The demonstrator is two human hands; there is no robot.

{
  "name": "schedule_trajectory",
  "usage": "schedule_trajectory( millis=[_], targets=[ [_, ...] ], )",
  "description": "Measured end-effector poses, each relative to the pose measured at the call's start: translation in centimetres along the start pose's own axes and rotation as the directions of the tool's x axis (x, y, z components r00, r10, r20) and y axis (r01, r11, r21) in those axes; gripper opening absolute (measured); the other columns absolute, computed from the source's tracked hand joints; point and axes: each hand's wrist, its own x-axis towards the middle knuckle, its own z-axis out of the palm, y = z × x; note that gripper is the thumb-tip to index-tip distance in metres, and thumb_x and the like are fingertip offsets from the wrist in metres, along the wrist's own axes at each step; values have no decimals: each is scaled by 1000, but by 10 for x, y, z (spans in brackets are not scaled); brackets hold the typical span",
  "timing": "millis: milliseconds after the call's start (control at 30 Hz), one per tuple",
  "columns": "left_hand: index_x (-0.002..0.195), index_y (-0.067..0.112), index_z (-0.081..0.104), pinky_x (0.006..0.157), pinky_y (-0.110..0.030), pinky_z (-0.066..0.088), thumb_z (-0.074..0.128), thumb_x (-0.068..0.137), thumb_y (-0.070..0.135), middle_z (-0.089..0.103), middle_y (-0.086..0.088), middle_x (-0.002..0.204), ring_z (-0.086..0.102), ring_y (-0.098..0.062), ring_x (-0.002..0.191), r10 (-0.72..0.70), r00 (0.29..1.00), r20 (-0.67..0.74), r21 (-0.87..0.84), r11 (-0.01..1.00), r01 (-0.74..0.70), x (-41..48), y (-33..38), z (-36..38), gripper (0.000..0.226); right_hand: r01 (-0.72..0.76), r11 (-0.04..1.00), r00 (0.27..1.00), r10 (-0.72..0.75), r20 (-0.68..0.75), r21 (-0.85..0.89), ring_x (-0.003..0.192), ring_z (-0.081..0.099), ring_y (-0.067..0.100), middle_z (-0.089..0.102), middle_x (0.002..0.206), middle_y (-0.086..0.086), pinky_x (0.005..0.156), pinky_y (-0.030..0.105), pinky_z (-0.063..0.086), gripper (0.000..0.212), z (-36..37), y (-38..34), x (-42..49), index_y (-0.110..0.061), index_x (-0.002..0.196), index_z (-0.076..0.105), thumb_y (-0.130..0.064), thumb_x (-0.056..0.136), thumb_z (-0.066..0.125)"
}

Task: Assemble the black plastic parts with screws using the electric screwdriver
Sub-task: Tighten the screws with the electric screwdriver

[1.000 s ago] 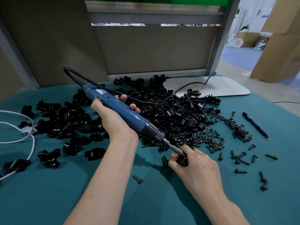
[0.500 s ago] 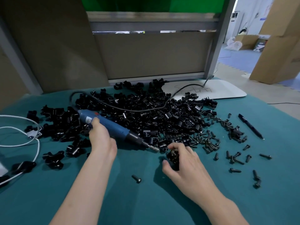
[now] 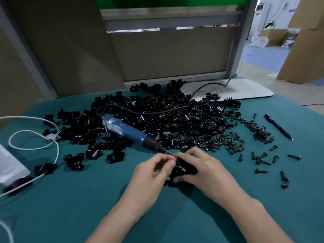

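My right hand [image 3: 206,170] grips a black plastic part [image 3: 184,168] just above the teal table. My left hand [image 3: 154,170] meets it from the left, its curled fingertips pinching at the part's left end; whether a screw sits between those fingers is hidden. The blue electric screwdriver [image 3: 129,131] lies on the table beyond my hands, bit pointing toward them, with neither hand on it. A big pile of black plastic parts [image 3: 175,116] covers the middle of the table. Loose black screws [image 3: 259,156] lie scattered to the right.
The screwdriver's black cable [image 3: 149,112] runs over the pile to the back right. A white cable [image 3: 33,137] loops at the left near a white box [image 3: 10,165]. A black pen [image 3: 277,126] lies at the right. A white board [image 3: 245,90] sits at the back.
My left hand laid the screwdriver down on the table, let go of it and moved right to the part. My right hand drew the part slightly nearer to me.
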Motion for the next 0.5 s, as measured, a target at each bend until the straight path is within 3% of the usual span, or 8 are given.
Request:
schedule_trajectory(
  millis=[133, 233, 300, 400, 500],
  targets=[
    [95, 22, 72, 66, -17, 51, 64, 97, 12, 70, 7, 70, 62, -7, 65, -51, 998, 41, -99, 994, 55, 3, -2, -2, 13, 14, 994, 998, -8, -57, 107, 95, 60, 14, 49, 114, -20, 84, 40, 53, 59, 3, 5, -3, -47, 136, 62, -45, 80, 82],
    [92, 23, 72, 60, -15, 47, 64, 97, 14, 67, 10, 67, 59, -4, 61, -49, 998, 39, -107, 993, 53, 1, -5, -1, 13, 43, 988, 998, -35, -55, 147, 94, 60, 12, 48, 115, -18, 84, 38, 53, 58, 6, 5, -2, -45, 136, 62, -39, 82, 82],
    [92, 27, 72, 64, -16, 49, 65, 96, 13, 70, 14, 74, 61, -2, 67, -18, 999, 46, -76, 997, 22, 1, -6, -2, 16, 50, 985, 998, -41, -57, 164, 94, 57, 6, 48, 114, -18, 84, 31, 51, 58, 8, 7, -1, -45, 136, 62, -39, 82, 83],
    [90, 30, 73, 81, -21, 53, 66, 95, 4, 73, 13, 95, 68, -6, 90, 86, 995, 54, 23, 996, -88, 0, -7, -6, 27, 67, 978, 997, -55, -62, 197, 97, 54, -1, 50, 112, -19, 82, 16, 43, 61, 10, 10, -1, -45, 136, 62, -42, 79, 83],
    [101, 32, 71, 85, -20, 55, 66, 95, 7, 70, 15, 108, 68, -8, 98, 91, 992, 87, -23, 996, -89, -2, -5, -7, 25, 67, 973, 995, -49, -83, 220, 96, 55, -1, 51, 110, -18, 79, 11, 41, 59, 12, 10, 0, -44, 134, 64, -39, 79, 84]
  ],
)
